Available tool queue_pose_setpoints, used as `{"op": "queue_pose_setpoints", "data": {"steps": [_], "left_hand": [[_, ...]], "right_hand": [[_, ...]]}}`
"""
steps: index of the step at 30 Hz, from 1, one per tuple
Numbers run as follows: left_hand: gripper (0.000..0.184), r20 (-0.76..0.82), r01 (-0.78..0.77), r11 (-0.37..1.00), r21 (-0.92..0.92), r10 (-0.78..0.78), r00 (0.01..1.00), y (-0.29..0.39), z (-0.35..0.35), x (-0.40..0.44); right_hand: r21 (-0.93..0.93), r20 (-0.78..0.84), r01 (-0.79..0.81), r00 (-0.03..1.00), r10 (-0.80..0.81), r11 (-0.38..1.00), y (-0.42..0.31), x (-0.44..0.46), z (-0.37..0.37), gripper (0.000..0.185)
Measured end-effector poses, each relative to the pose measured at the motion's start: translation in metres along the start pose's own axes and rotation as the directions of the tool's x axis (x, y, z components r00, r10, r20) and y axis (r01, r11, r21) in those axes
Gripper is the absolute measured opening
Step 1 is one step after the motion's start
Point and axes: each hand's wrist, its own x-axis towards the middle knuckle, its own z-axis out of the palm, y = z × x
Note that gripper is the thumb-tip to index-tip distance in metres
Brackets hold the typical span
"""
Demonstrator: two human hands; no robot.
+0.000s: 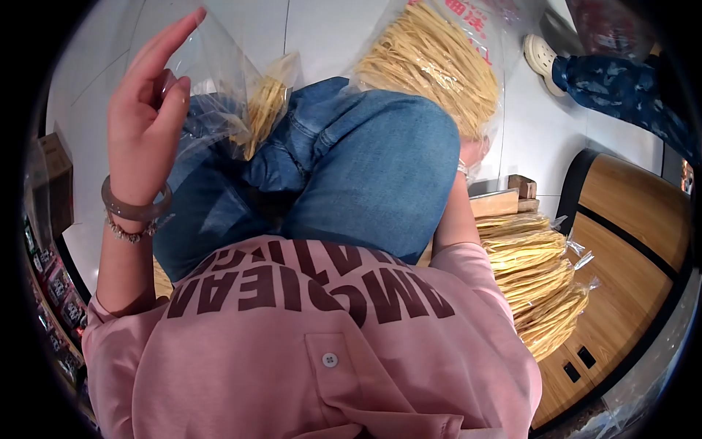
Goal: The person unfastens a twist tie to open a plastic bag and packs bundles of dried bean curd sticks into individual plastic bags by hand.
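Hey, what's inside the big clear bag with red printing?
The clear bag holds many long, thin, dried yellow sticks. The top ones cover whatever lies deeper, so that can't be seen.

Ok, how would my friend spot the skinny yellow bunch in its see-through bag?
Find the blue jeans, then the left hand wearing a bangle. Just right of that hand in the picture, a clear bag holds the yellow bunch. It's much skinnier than the bunch in the big bag by the right hand.
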Motion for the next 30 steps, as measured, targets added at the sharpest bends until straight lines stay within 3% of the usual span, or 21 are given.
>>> {"op": "queue_pose_setpoints", "data": {"steps": [1,2,4,6,9,11,13,15,18,20,25,28,30], "left_hand": [[0.052,-0.002,0.004,1.000,0.006,-0.004,1.000,0.001,0.000,0.000],[0.052,0.001,0.017,1.000,0.002,-0.017,1.000,0.001,0.000,0.000],[0.051,0.004,0.039,0.999,-0.009,-0.039,0.999,0.003,-0.001,0.000],[0.051,0.004,0.025,1.000,-0.008,-0.025,1.000,0.002,0.000,0.000],[0.051,-0.003,0.019,1.000,0.002,-0.019,1.000,0.004,0.001,-0.001],[0.051,-0.002,0.034,0.999,-0.002,-0.034,0.999,0.004,0.002,-0.001],[0.051,0.003,0.060,0.998,-0.020,-0.060,0.998,0.005,0.002,-0.001],[0.050,0.002,0.033,0.999,-0.015,-0.033,0.999,0.004,0.003,-0.001],[0.050,-0.001,0.010,1.000,0.009,-0.010,1.000,0.006,0.004,0.001],[0.050,0.004,-0.004,1.000,0.022,0.004,1.000,0.005,0.005,0.001],[0.050,0.010,-0.031,1.000,0.000,0.031,0.999,0.004,0.005,0.000],[0.050,0.015,-0.053,0.999,0.009,0.053,0.998,0.003,0.005,0.000],[0.049,0.029,0.068,0.997,-0.040,-0.067,0.997,0.011,0.003,-0.003]], "right_hand": [[-0.067,-0.109,0.003,0.994,-0.010,0.998,0.033,0.005,0.030,0.034],[-0.195,0.097,-0.001,0.995,0.021,0.981,0.023,0.009,0.014,0.035],[-0.396,0.497,0.144,0.864,0.080,0.907,-0.008,0.016,-0.025,0.036],[-0.182,0.457,0.129,0.889,-0.033,0.975,0.025,0.024,0.001,0.035],[-0.282,0.504,0.487,0.808,-0.305,0.826,0.080,0.040,0.043,0.034],[-0.267,0.388,0.418,0.871,-0.301,0.868,0.114,0.047,0.073,0.033],[-0.267,0.458,0.361,0.863,-0.212,0.894,0.103,0.051,0.061,0.033],[-0.297,0.683,0.321,0.729,-0.035,0.899,0.033,0.055,-0.003,0.036],[-0.044,0.554,-0.141,0.820,0.142,0.989,0.021,0.047,-0.019,0.036],[0.099,0.456,-0.211,0.879,0.144,0.972,0.046,0.048,0.005,0.038],[0.282,0.281,-0.165,0.956,0.083,0.945,0.090,0.045,0.050,0.044],[0.236,0.140,0.016,0.989,-0.050,0.972,0.099,0.045,0.060,0.028],[0.164,0.092,0.093,0.990,-0.109,0.982,0.095,0.045,0.056,0.023]]}}
